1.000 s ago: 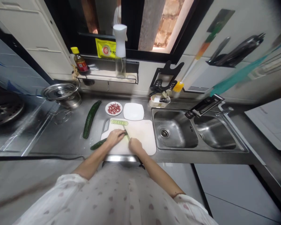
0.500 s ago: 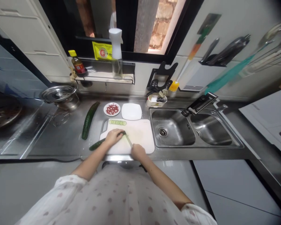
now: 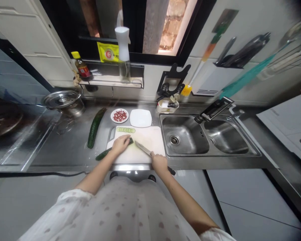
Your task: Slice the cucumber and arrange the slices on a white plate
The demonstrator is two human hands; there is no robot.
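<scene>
My left hand (image 3: 121, 144) is closed over a cucumber (image 3: 104, 154) that lies slantwise across the white cutting board (image 3: 153, 142); its cut end shows just past my fingers. In my right hand (image 3: 159, 164) is a knife (image 3: 143, 148), gripped by its black handle. The blade points up and left, its tip a little to the right of the cucumber's cut end and apart from it. A row of cucumber slices (image 3: 125, 130) lies along the board's far left edge. Left of the board rests a whole cucumber (image 3: 95, 129).
Behind the board stand a plate of chopped red pieces (image 3: 119, 115) and a white square plate (image 3: 140, 118). To the right is a double sink (image 3: 185, 137) with a faucet (image 3: 214, 109). A lidded steel pot (image 3: 64, 102) sits at the left, below a wall shelf (image 3: 110, 82).
My right hand has moved right with the knife, and the blade has come away from the cucumber. My left hand stays on the cucumber with little movement.
</scene>
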